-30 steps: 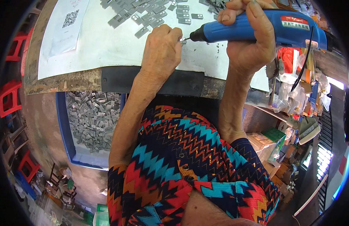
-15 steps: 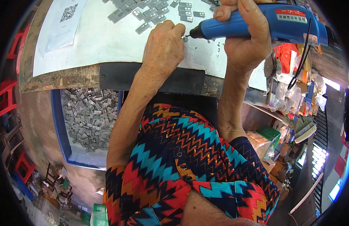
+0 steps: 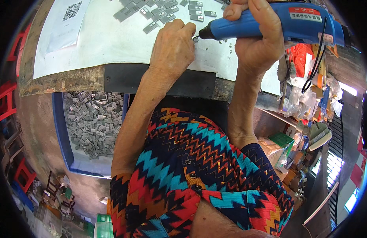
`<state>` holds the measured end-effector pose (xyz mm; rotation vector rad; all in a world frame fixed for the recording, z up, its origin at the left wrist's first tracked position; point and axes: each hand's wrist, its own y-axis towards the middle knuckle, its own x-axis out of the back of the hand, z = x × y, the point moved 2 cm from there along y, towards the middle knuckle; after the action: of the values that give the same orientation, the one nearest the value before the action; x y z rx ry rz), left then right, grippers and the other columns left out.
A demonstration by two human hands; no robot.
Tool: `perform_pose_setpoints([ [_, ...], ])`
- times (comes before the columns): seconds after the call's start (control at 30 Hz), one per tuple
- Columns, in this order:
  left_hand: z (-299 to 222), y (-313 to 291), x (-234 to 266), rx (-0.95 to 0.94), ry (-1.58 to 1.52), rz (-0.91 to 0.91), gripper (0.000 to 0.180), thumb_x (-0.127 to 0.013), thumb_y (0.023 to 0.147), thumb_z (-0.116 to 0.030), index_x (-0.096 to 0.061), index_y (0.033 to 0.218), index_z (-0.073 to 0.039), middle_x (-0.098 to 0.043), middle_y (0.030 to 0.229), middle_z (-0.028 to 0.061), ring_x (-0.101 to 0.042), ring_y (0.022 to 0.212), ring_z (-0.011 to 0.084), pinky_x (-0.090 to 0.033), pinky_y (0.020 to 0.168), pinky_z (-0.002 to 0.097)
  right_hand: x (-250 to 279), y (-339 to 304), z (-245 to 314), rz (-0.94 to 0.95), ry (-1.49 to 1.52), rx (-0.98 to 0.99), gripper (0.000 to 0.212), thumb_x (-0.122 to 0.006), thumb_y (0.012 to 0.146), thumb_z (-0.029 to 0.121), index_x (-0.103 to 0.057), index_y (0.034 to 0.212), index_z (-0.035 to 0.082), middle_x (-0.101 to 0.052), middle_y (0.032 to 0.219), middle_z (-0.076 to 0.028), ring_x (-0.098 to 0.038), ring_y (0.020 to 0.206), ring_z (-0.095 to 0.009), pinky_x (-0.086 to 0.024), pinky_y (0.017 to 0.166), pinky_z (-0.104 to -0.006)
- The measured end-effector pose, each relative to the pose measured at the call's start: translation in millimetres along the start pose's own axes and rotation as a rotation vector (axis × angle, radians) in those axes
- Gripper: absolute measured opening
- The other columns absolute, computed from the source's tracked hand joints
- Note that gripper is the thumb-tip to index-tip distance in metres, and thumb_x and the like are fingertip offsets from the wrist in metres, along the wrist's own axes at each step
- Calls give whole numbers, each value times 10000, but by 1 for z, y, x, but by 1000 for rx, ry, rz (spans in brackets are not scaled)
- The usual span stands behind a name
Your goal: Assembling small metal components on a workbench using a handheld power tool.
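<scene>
Left hand: the left hand (image 3: 173, 47) sits low over the white sheet, fingers curled in and pinching a small gray piece (image 3: 196, 39) at the tips; thumb mostly hidden
Right hand: the right hand (image 3: 259, 37) is wrapped around the body of a blue power screwdriver (image 3: 302, 31), thumb laid across the near side
Driver: lies nearly level, black nose (image 3: 206, 33) pointing left, thin bit reaching the gray piece; can't tell if it is seated in anything
Work piece: just right of the left fingertips, under the bit, fine detail too small to read
Sheet: white sheet (image 3: 112, 47) on the worn wooden table (image 3: 68, 84), loose gray pieces (image 3: 150, 27) spread beyond the left hand, a short column of them near the driver nose, dark specks (image 3: 230, 47) below the driver
Table edge: black strip (image 3: 195, 84) along the near side, passing under the left forearm
Bin: blue-walled bin (image 3: 61, 131) below the edge, left of the left forearm, heaped with gray parts (image 3: 94, 127)
Paper: printed paper (image 3: 66, 33) at far left of the sheet
</scene>
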<state>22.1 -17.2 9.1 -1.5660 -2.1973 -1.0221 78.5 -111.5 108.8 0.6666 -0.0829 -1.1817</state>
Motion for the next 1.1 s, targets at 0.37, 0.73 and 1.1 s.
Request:
perform_pose_setpoints([
  [0.37,-1,1,0,30,6,7,139,-637,694,32,-572,814,12,-575,767,134,-576,736,285,-457,672,354,-8,0,1,-20,-71,49,149,-596,748,37,-528,841,-57,-566,669,-117,-549,524,-145,-464,512,-259],
  [0.73,-1,3,6,114,-31,72,167,-661,701,32,-595,853,20,-601,780,133,-606,721,248,-483,663,330,-9,-3,3,-2,-143,-11,130,-629,707,34,-547,780,-35,-549,618,-82,-529,488,-131,-443,472,-248],
  [1.1,2,2,-1,102,-90,37,124,-632,683,22,-575,793,16,-554,745,160,-565,750,314,-463,693,398,-8,-6,-9,-91,-334,-90,141,-662,672,36,-570,772,-5,-571,656,-60,-529,513,-112,-447,482,-240],
])
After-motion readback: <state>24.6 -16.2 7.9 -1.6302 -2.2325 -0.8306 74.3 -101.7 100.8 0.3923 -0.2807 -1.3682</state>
